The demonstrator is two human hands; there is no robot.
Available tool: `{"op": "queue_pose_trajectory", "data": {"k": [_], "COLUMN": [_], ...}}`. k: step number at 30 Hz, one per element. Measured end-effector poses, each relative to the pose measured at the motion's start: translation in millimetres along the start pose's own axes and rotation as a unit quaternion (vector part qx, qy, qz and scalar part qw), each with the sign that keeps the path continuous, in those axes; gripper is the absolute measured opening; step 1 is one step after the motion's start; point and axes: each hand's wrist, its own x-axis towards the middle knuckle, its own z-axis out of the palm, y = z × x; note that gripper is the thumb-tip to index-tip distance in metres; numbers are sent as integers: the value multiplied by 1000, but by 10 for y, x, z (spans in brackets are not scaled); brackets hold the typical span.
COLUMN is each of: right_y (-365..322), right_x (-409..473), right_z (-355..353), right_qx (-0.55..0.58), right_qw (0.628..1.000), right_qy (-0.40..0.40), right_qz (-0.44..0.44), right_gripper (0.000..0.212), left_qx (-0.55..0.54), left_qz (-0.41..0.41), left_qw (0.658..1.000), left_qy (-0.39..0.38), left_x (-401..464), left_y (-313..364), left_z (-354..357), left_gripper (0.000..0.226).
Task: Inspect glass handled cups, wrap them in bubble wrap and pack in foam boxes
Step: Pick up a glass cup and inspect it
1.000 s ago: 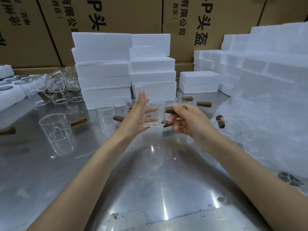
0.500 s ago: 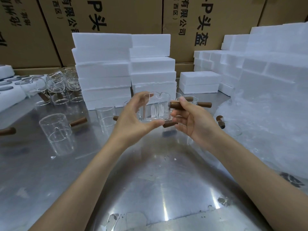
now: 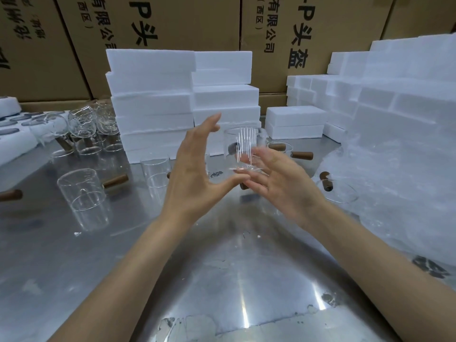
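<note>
1. We held a clear, cylindrical glass cup (image 3: 240, 149) upright above the scuffed steel table (image 3: 222, 280).
2. Our left hand (image 3: 195, 178) was spread wide, thumb under its base.
3. Our right hand (image 3: 278, 186) cradled it at 3 o'clock, fingers straight.
4. Blocky white foam boxes (image 3: 153, 102) stood at 12 o'clock.

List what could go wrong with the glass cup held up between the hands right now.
1. The glass cup sits only on the right hand's fingertips, the left hand open beside it; it could slip onto the metal table.
2. Falling, it might strike other cups standing below.
</note>
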Motion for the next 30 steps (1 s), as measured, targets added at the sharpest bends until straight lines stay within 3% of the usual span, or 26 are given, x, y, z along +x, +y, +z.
{"op": "queue_pose_trajectory", "data": {"k": [6,17,24,26,30], "right_y": [-30,103,63,46,44], "right_x": [-17,13,31,30,29], "right_z": [-10,39,1,14,20], "right_qx": [25,-183,-10,16,42], "right_qw": [998,982,999,1000,999], "right_qy": [-43,37,42,22,-19], "right_qz": [41,-31,-17,-7,27], "right_gripper": [60,81,81,78,75], "left_qx": [-2,153,29,-3,-35], "left_qz": [0,99,-7,-39,-28], "left_qw": [1000,983,998,998,999], "left_qy": [0,24,59,48,13], "left_x": [-12,-30,-14,-24,-49], "left_y": [39,-19,-5,11,60], "left_z": [4,48,6,15,64], "left_gripper": [69,65,101,98,73]}}
